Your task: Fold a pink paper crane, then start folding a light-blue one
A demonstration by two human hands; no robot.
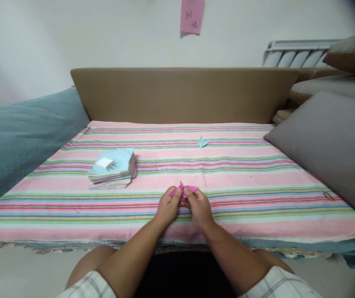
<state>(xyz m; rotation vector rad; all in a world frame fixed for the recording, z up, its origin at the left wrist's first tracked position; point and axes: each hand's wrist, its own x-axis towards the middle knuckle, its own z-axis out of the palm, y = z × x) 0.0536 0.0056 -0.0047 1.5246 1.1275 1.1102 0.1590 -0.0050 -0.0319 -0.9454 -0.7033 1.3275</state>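
Observation:
A folded pink paper piece (191,188), shaped like an origami crane with pointed tips to both sides and one pointing up, is pinched between my two hands. My left hand (169,203) grips its left part, thumb on top. On the right part, the thumb and fingers of my right hand (200,207) are closed. Both thumbs nearly meet at the middle, so the centre of the paper is partly covered. Farther back on the striped cloth (165,153) stands a small light-blue folded paper crane (202,142).
To the left lies a stack of square coloured paper (123,159) with a white plug adapter (106,163) on top. A grey cushion (329,145) and a small brown ring (329,195) are at the right. Behind rises a brown backrest (183,95); a pink note (192,16) hangs on the wall.

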